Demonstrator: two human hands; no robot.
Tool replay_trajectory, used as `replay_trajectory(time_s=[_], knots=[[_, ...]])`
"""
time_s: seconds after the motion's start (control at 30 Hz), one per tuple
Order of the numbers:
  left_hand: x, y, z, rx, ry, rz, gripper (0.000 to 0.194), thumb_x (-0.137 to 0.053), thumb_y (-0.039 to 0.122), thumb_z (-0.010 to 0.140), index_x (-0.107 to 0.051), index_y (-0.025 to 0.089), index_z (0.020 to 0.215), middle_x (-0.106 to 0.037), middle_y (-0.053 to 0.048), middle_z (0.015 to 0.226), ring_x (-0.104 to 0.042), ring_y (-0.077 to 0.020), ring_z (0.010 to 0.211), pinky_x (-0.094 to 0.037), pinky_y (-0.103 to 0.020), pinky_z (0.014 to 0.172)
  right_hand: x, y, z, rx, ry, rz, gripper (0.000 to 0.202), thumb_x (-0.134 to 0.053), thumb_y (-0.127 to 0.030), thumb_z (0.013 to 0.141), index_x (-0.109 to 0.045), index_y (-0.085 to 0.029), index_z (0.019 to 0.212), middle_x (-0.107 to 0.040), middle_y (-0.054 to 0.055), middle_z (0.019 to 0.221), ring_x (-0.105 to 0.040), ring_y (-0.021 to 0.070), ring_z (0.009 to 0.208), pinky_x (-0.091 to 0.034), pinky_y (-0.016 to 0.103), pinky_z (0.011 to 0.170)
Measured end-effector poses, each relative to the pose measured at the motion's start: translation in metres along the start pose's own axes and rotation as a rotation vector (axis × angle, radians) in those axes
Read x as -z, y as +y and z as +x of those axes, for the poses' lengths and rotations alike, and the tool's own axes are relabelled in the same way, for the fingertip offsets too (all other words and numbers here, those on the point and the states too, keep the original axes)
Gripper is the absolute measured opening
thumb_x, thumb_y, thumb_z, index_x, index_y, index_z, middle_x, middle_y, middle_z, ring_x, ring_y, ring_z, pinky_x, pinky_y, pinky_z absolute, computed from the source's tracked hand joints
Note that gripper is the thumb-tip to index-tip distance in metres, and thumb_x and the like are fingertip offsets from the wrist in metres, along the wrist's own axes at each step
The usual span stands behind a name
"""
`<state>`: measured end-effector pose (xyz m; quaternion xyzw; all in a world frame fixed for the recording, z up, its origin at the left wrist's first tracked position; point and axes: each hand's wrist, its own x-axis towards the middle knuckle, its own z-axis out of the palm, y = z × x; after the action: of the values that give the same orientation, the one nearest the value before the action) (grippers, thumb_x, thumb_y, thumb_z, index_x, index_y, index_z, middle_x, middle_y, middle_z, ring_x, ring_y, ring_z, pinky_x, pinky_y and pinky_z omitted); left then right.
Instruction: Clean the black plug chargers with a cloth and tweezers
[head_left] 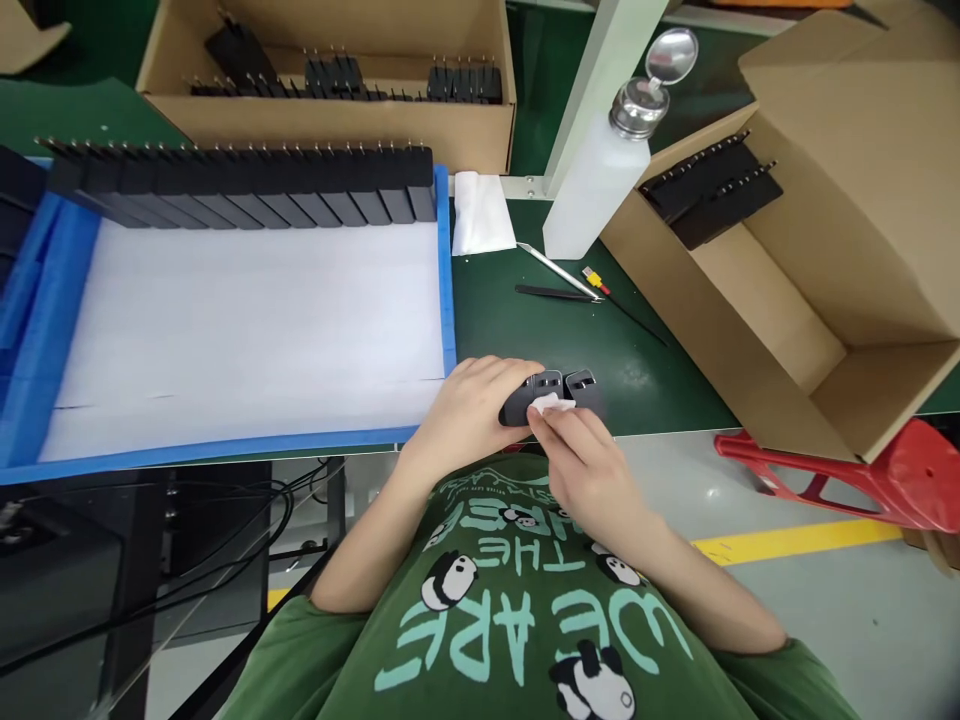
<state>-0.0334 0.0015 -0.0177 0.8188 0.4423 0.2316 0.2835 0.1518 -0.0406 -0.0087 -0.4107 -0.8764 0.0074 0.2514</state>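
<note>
The head view is showing the left hand (480,405) clamping its fingers on the dark blocks (517,405), above the table's (637,385) near edge; their group is running left to right, slotted faces looking up, their count partly hidden. The right hand (589,465) is pinching one white wipe (553,402) against them. One blue-edged tray (262,310) is holding a row of black adapters (285,185), prongs pointing away. Two cardboard boxes (322,122) are holding more.
</note>
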Motion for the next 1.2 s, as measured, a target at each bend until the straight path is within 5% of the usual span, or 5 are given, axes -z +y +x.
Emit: replay_trajectory(time_s=[0.63,0.83,1.0,1.07,1.2], knots=[[-0.004,0.000,0.001,0.005,0.015,-0.001,0.041,-0.061,0.019,0.083,-0.057,0.021,0.124,-0.071,-0.005,0.123,-0.066,-0.0248,0.107,-0.046,-0.040,0.087,-0.005,-0.014,0.008,-0.044,-0.079,0.036,0.040,-0.037,-0.003,0.097,-0.061,-0.011,0.129,-0.066,0.012,0.090,-0.055,0.0237,0.079,-0.055,0.039,0.070],[0.002,-0.002,-0.007,-0.028,0.043,0.001,0.054,-0.070,0.029,0.086,-0.050,0.022,0.135,-0.065,-0.007,0.136,-0.062,-0.0271,0.121,-0.042,-0.046,0.107,0.034,0.000,0.007,-0.013,-0.121,0.265,0.043,-0.041,0.003,0.091,-0.071,-0.018,0.114,-0.069,0.007,0.095,-0.064,0.0178,0.084,-0.059,0.031,0.073],[-0.003,0.007,-0.032,-0.050,0.478,0.070,0.058,-0.077,0.035,0.085,-0.051,0.025,0.135,-0.067,-0.011,0.128,-0.061,-0.0280,0.122,-0.047,-0.050,0.107,0.063,0.049,0.014,-0.467,0.316,0.526,0.041,-0.064,-0.005,0.088,-0.077,-0.037,0.111,-0.070,0.002,0.100,-0.066,0.0179,0.087,-0.053,0.034,0.070],[-0.014,0.014,-0.038,-0.131,0.586,0.125,0.044,-0.075,0.027,0.085,-0.057,0.026,0.124,-0.072,-0.008,0.116,-0.066,-0.0256,0.112,-0.054,-0.047,0.098,0.058,0.067,0.024,-0.500,0.304,0.637,0.029,-0.068,-0.015,0.089,-0.079,-0.035,0.107,-0.071,0.004,0.100,-0.068,0.0197,0.088,-0.054,0.034,0.068],[-0.041,0.026,-0.035,-0.309,0.556,0.241,0.025,-0.072,0.023,0.087,-0.066,0.029,0.110,-0.078,0.001,0.109,-0.072,-0.0184,0.102,-0.056,-0.037,0.097,0.045,0.091,0.064,-0.348,0.226,0.608,0.021,-0.067,-0.028,0.091,-0.078,-0.027,0.109,-0.074,0.007,0.103,-0.072,0.0237,0.093,-0.058,0.037,0.072]])
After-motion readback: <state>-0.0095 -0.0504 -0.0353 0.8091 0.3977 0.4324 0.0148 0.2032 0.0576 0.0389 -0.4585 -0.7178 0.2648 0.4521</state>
